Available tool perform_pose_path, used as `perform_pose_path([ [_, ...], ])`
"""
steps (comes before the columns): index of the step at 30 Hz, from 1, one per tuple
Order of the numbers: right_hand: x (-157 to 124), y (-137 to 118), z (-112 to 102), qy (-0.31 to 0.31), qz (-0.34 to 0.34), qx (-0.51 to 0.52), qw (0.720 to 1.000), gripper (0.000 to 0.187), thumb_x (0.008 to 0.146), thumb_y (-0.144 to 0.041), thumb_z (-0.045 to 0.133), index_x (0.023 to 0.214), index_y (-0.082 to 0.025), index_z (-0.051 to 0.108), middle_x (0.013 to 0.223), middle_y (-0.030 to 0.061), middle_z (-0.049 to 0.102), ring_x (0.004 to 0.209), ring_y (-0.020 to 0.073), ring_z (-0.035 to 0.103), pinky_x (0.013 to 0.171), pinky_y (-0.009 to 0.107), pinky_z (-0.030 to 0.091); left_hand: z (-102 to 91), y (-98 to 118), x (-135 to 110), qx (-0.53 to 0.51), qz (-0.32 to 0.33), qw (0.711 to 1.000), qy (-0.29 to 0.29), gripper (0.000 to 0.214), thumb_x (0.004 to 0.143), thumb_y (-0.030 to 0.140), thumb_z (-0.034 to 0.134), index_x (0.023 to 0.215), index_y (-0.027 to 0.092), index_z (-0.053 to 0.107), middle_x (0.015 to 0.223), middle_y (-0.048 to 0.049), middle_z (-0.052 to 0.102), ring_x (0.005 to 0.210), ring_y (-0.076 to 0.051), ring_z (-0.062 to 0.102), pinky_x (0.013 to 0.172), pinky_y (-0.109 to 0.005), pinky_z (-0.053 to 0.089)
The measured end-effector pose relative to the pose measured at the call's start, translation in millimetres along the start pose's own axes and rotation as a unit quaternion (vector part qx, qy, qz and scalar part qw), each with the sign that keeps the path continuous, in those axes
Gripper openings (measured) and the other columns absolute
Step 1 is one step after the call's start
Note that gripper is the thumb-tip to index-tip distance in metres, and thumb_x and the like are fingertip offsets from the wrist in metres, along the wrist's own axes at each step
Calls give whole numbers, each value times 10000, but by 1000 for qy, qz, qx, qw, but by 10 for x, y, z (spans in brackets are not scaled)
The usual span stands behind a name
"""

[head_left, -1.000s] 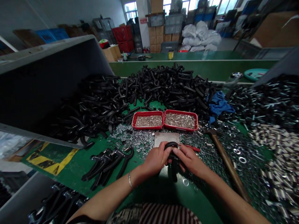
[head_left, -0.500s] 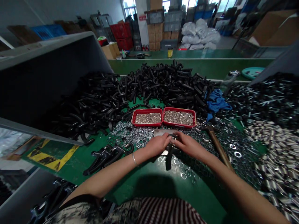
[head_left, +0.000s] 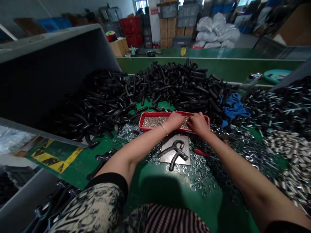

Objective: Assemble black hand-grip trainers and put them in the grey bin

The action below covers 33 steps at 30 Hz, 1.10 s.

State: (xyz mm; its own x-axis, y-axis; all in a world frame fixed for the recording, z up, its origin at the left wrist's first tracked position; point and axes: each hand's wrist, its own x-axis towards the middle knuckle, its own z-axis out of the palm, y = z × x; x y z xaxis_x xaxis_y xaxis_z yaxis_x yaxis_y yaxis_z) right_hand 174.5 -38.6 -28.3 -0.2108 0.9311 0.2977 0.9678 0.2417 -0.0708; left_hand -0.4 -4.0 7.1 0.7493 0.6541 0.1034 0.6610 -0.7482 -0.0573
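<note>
My left hand (head_left: 174,120) and my right hand (head_left: 198,123) both reach into the red trays (head_left: 143,120) filled with small silver metal parts. Both hands have their fingers curled down into the parts; what they pinch is hidden. A black hand-grip piece (head_left: 176,154) lies released on a small grey metal plate (head_left: 186,143) just in front of the trays, between my forearms.
A big heap of black curved handles (head_left: 155,89) fills the back of the green table (head_left: 155,187). Loose washers (head_left: 198,174) lie around the plate. Metal pins (head_left: 289,155) pile at the right, by a blue cloth (head_left: 233,108). Finished grips (head_left: 102,161) lie left.
Both hands let go of the black grip, left it on the metal plate, and moved forward into the red trays. The camera leaned forward.
</note>
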Motion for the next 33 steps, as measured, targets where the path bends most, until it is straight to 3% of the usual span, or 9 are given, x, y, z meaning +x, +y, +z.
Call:
perform_pose_path([
  [5,24,39,139,19,8,24,999,141,892,-278,605,873,-170,695,913,139,625,932,314,493,829,436,403,242,65,52,17,-16,999,39,255,967,90,439,996,54,690,982,-188,723,975,-288,670,922,-441,428],
  [15,-37,-3,94,102,12,154,983,195,966,-254,454,1012,-189,631,983,130,645,953,295,532,876,428,431,322,41,-66,9,-11,995,100,247,1016,207,444,1181,173,624,1001,-114,697,953,-257,653,878,-408,429],
  [19,-64,-35,-15,117,3,240,964,199,976,-298,469,959,-204,644,979,106,658,934,250,592,889,384,466,340,57,-83,-31,-28,994,101,256,1021,159,399,1191,122,587,1039,-123,684,968,-231,650,878,-361,446],
  [23,-353,-109,-198,168,77,287,940,224,976,-334,469,957,-218,659,981,90,671,968,245,614,920,402,473,337,55,-94,-87,-49,991,93,231,1003,135,431,1138,128,619,1025,-117,673,963,-215,640,866,-328,459],
  [27,-859,-236,-288,77,78,350,930,211,946,-355,519,1041,-227,658,994,76,677,948,241,638,875,408,497,357,27,-118,-135,-33,984,110,248,973,103,457,1121,134,655,1050,-107,640,1007,-212,602,920,-334,459],
  [31,-1168,-366,-256,-32,177,469,865,236,907,-446,575,963,-220,616,768,13,667,646,188,630,614,316,509,399,-2,-117,-185,-28,974,130,282,953,66,446,1133,137,651,1124,-106,604,1090,-199,555,962,-323,450],
  [33,-1188,-397,-216,-56,198,482,852,258,889,-469,588,907,-213,615,709,3,648,569,169,591,542,289,478,419,-10,-103,-202,-29,970,135,251,964,89,453,1120,131,645,1114,-107,608,1089,-194,554,972,-321,444],
])
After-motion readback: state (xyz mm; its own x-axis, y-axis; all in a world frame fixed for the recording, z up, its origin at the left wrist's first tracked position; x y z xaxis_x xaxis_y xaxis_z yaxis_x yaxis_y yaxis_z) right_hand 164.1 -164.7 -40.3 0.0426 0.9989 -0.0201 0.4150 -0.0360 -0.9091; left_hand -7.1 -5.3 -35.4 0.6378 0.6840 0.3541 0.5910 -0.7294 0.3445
